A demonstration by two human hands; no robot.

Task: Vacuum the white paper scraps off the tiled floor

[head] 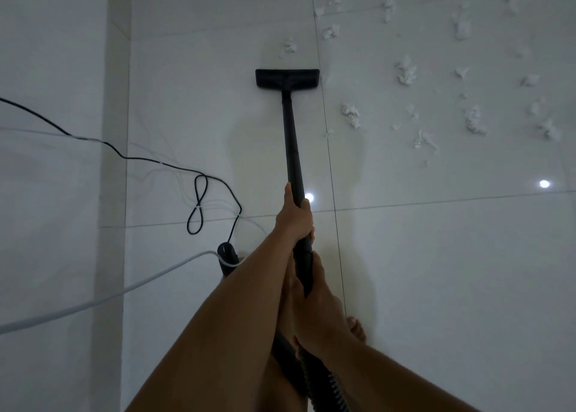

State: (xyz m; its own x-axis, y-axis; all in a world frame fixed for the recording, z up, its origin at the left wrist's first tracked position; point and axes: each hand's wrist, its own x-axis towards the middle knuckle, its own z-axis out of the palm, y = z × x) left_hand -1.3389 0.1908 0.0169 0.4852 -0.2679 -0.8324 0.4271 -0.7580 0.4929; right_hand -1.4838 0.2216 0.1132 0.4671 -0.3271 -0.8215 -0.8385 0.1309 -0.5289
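Gripping wand, left hand, right hand, scraps near nozzle

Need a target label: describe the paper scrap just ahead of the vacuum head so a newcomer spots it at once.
Find the black vacuum head at the end of the tube, mid-floor. Just beyond its far edge lies one small crumpled white scrap. It sits left of the long grout line; nearly all other scraps lie right of it.
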